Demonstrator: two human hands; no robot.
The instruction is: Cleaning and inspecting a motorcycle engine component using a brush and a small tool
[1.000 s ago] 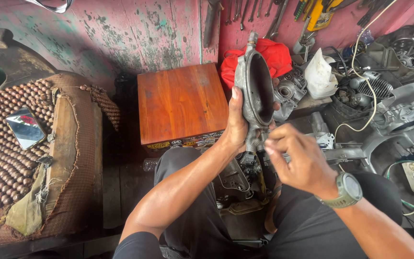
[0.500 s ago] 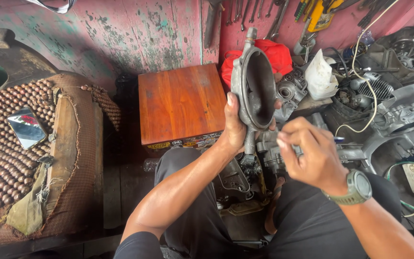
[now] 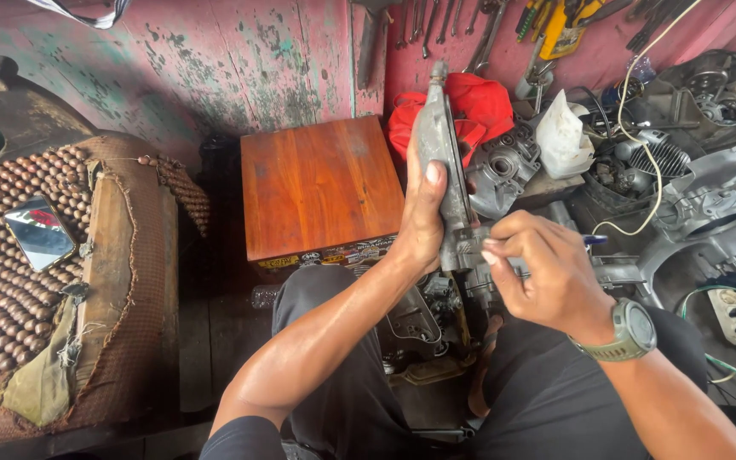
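My left hand [image 3: 423, 217] grips a grey metal engine cover [image 3: 440, 145] and holds it upright, edge-on to me, above my lap. My right hand [image 3: 543, 273] pinches the cover's lower end [image 3: 463, 249] with the fingertips; a small blue-tipped tool [image 3: 594, 240] sticks out behind the fingers. A grey-green watch [image 3: 632, 330] sits on my right wrist. Below the cover, more engine parts [image 3: 423, 328] lie between my knees, partly hidden by my arms.
A reddish wooden box [image 3: 317, 183] stands just left of the cover. A red cloth [image 3: 480, 102], engine casings [image 3: 709, 204] and a white cable lie to the right. Tools hang on the pink wall [image 3: 462, 25]. A beaded seat with a phone [image 3: 38, 232] is at the left.
The cover has been turned from showing its oval opening to edge-on. My right hand moved up and closed its fingertips on the cover's lower end.
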